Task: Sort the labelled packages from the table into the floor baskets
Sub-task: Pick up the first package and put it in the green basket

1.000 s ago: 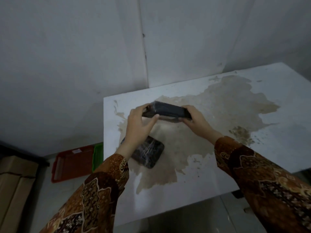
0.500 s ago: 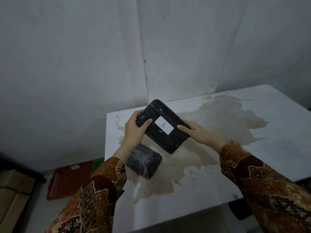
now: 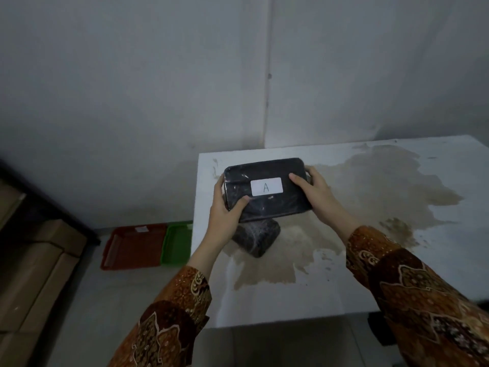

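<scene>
A black plastic-wrapped package [image 3: 275,205] with a white label marked "A" [image 3: 266,186] is held flat above the table, label facing me. My left hand [image 3: 225,213] grips its left end and my right hand [image 3: 317,194] grips its right end. Under it, a second dark wrapped package [image 3: 258,238] lies on the stained white table [image 3: 344,287]; its label is not visible. On the floor left of the table sit a red basket [image 3: 132,247] and a green basket [image 3: 176,243], side by side.
Cardboard boxes [image 3: 34,274] stack along the left wall beneath a dark shelf edge. A white wall stands close behind the table. A dark object [image 3: 378,329] sits under the table's right front. Pale floor shows between the boxes and the table.
The held package has been turned from edge-on to label-up and levelled, so the "A" now reads straight. The view has shifted right and down, showing both baskets.
</scene>
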A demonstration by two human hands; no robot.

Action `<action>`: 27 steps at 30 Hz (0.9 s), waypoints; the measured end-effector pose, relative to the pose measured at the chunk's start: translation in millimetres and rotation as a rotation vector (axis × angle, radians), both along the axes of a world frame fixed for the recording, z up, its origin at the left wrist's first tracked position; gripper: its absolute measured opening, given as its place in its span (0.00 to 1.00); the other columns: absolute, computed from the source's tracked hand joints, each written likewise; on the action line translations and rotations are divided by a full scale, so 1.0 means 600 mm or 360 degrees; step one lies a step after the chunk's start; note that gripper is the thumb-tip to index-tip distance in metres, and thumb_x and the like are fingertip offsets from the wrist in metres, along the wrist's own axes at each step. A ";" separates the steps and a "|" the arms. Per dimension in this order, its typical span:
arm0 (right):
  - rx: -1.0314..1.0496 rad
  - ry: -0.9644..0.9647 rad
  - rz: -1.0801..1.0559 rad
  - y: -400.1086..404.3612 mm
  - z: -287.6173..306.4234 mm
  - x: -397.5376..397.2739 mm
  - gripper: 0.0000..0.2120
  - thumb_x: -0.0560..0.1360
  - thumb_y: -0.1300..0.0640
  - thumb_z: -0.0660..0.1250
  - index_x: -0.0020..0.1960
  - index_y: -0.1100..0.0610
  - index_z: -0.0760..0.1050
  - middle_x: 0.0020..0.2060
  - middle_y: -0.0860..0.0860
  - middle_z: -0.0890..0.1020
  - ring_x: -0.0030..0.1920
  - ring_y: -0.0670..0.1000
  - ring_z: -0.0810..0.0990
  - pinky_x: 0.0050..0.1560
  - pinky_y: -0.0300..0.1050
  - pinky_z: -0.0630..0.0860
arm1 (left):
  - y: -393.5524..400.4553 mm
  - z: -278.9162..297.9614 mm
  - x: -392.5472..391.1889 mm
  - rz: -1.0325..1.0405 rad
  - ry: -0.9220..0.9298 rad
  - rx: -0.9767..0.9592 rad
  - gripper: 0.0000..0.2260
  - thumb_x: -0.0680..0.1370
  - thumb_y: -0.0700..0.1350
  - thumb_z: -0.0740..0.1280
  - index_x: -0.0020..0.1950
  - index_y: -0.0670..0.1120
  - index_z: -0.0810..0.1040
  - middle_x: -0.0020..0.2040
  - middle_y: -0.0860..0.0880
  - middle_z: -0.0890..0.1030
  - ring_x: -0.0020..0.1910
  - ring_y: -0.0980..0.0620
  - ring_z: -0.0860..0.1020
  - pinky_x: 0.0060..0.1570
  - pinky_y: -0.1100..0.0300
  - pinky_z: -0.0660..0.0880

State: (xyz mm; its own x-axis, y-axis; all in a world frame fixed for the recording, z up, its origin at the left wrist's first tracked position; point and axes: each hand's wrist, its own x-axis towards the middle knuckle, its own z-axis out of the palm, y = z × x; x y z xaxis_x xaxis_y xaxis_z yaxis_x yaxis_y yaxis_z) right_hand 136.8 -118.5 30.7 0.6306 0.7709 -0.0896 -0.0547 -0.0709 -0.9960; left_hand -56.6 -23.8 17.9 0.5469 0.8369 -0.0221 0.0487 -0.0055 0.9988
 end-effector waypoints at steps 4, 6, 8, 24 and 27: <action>0.0005 -0.0117 0.0125 0.065 -0.018 -0.090 0.21 0.73 0.55 0.71 0.63 0.52 0.69 0.52 0.44 0.80 0.49 0.38 0.81 0.48 0.34 0.81 | 0.022 -0.011 -0.074 0.0275 -0.0083 -0.0084 0.27 0.79 0.42 0.65 0.75 0.52 0.60 0.69 0.48 0.74 0.66 0.51 0.75 0.66 0.53 0.73; -0.0017 -0.0195 0.0179 0.110 -0.032 -0.148 0.23 0.71 0.55 0.73 0.62 0.50 0.68 0.51 0.39 0.79 0.46 0.31 0.80 0.44 0.26 0.77 | 0.052 -0.021 -0.121 0.0442 -0.0156 -0.0109 0.22 0.79 0.42 0.65 0.73 0.50 0.65 0.63 0.49 0.79 0.58 0.59 0.79 0.58 0.61 0.78; 0.0005 -0.0232 0.0197 0.162 -0.048 -0.207 0.23 0.70 0.56 0.73 0.61 0.49 0.68 0.50 0.37 0.77 0.45 0.27 0.78 0.41 0.22 0.75 | 0.096 -0.035 -0.170 0.0565 -0.0159 -0.0086 0.19 0.79 0.42 0.65 0.69 0.46 0.69 0.54 0.55 0.80 0.48 0.69 0.81 0.43 0.73 0.78; -0.0725 0.0259 -0.0311 0.518 -0.334 -0.558 0.17 0.76 0.58 0.64 0.63 0.57 0.69 0.56 0.52 0.76 0.53 0.50 0.76 0.50 0.43 0.75 | 0.505 -0.276 -0.465 0.0641 0.0683 -0.0276 0.11 0.76 0.39 0.65 0.58 0.42 0.69 0.57 0.42 0.75 0.53 0.47 0.75 0.52 0.55 0.73; -0.0948 0.0315 -0.0418 0.548 -0.431 -0.573 0.19 0.77 0.59 0.63 0.67 0.59 0.67 0.59 0.55 0.77 0.55 0.53 0.77 0.55 0.49 0.76 | 0.532 -0.376 -0.464 0.0522 0.0796 -0.0405 0.12 0.77 0.39 0.65 0.60 0.41 0.71 0.56 0.43 0.76 0.54 0.46 0.77 0.47 0.60 0.71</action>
